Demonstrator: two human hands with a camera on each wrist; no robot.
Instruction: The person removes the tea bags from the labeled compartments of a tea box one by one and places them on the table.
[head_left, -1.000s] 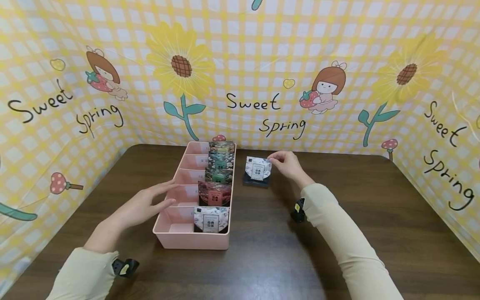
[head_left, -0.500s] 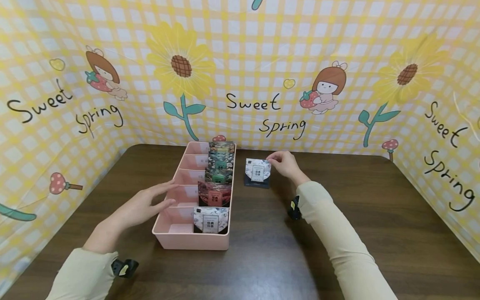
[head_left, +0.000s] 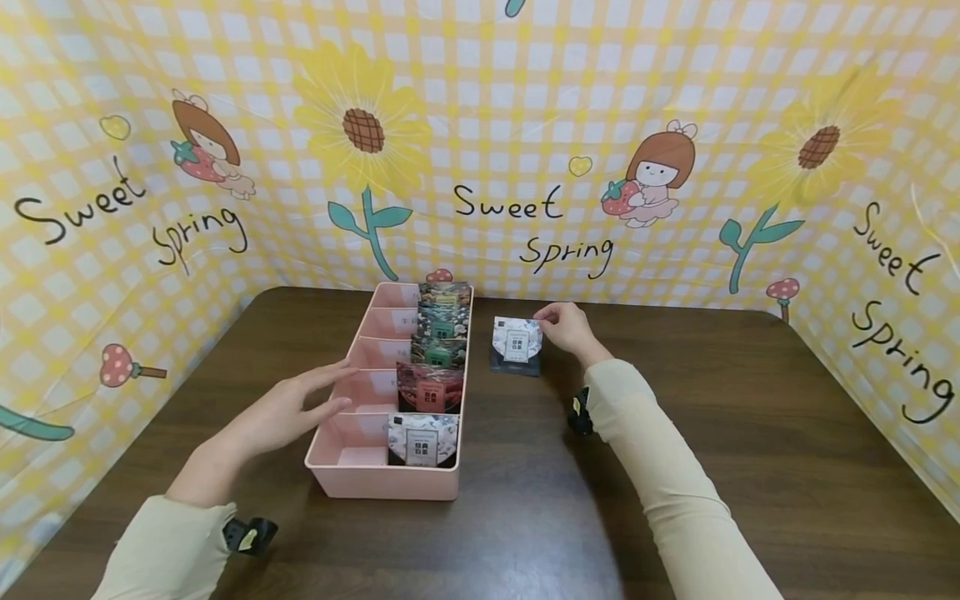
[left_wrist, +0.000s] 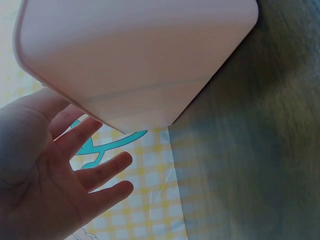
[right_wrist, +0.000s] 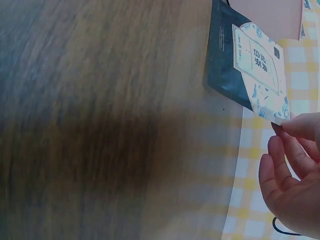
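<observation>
Pinched at its upper right corner, a white and dark-blue tea bag packet [head_left: 517,343] is in my right hand [head_left: 572,332], to the right of the pink divided box. In the right wrist view the packet [right_wrist: 260,65] tilts up from the table, thumb and forefinger at its corner. My left hand [head_left: 281,417] rests at the left rim of the pink box [head_left: 382,482]. The left wrist view has that hand [left_wrist: 60,165] with spread, relaxed fingers beside the box wall [left_wrist: 135,60]. It holds nothing.
The box's compartments hold a white packet [head_left: 422,440] in front, a red packet [head_left: 430,390] behind it, then green packets [head_left: 437,352] and others further back. Brown wooden table [head_left: 540,500] surrounds the box. A yellow checked cloth [head_left: 480,125] hangs behind and at both sides.
The tea bag packet has shifted and straightened very slightly, while the right forearm has swung a little to the left. My left hand and the box stay in place.
</observation>
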